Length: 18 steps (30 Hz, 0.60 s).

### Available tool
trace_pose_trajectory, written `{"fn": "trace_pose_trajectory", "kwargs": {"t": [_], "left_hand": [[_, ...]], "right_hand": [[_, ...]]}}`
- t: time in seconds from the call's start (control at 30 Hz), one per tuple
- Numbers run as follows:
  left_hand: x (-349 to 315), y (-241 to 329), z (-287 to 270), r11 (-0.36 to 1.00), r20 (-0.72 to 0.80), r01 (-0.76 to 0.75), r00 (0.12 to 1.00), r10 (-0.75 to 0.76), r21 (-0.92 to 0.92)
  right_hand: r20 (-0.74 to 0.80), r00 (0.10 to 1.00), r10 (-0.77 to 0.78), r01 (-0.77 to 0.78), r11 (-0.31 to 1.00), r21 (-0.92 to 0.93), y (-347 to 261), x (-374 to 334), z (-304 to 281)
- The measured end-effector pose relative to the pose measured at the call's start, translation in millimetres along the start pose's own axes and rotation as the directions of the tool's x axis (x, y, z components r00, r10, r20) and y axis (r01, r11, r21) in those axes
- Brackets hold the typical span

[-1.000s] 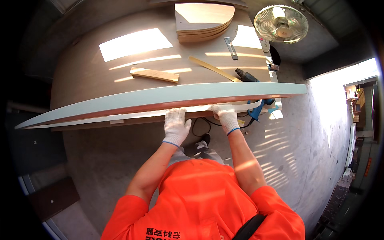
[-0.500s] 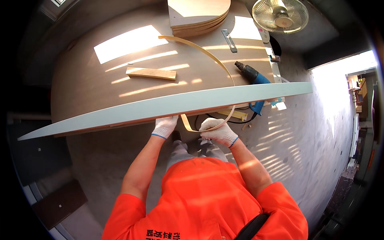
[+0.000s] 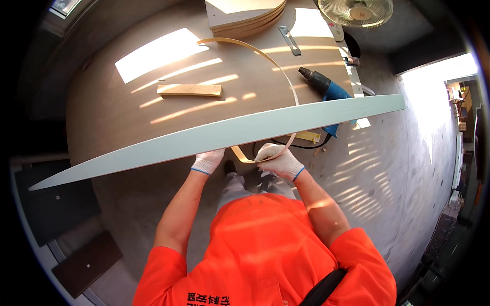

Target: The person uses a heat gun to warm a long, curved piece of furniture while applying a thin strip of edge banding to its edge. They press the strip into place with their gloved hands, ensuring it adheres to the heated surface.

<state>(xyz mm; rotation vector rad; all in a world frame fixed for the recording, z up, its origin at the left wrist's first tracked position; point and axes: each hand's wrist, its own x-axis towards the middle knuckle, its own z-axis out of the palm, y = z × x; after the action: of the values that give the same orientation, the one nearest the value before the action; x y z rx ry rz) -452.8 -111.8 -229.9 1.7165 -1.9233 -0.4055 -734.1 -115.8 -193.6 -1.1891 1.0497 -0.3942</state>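
A long, pale green curved board (image 3: 219,132) lies across my view, with one end tapering to a point on the left. My left hand (image 3: 208,161), in a white knit glove, grips its near edge; the fingers are hidden beneath the board. In my gloved right hand (image 3: 281,162) is a thin wood-coloured edge banding strip (image 3: 288,79), pinched near the board's near edge. A short bent end of the strip sticks out between my hands. The rest loops behind the board and curves over the table to the far side.
On the wooden table (image 3: 112,112) lie a wood block (image 3: 190,90), a flat metal tool (image 3: 290,41) and a blue heat gun (image 3: 326,86), its cord near the right edge. Stacked curved boards (image 3: 245,18) sit at the back. A fan (image 3: 360,13) stands far right.
The board has turned slightly: its right end has moved away from me and its left end nearer. My hands keep their holds. The whole view has shifted a little.
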Motion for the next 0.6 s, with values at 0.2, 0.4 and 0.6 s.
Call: {"fn": "trace_pose_trajectory", "kwargs": {"t": [0.2,0.4,0.6], "left_hand": [[-16.1,-13.1,10.1,0.995,-0.239,-0.085,0.966,0.095,0.05],[-28.7,-17.4,12.1,0.969,-0.253,-0.136,0.949,0.187,0.207],[-26.2,-18.3,14.3,0.982,-0.268,-0.134,0.949,0.165,0.129]], "right_hand": [[0.004,0.999,0.043,-0.043,0.996,0.078,-0.8,-3.7,-1.7],[-0.045,0.999,0.029,-0.005,0.888,0.459,-29.0,-10.4,-6.0],[-0.183,0.983,0.003,0.105,0.809,0.579,-20.9,-0.9,-10.1]]}}
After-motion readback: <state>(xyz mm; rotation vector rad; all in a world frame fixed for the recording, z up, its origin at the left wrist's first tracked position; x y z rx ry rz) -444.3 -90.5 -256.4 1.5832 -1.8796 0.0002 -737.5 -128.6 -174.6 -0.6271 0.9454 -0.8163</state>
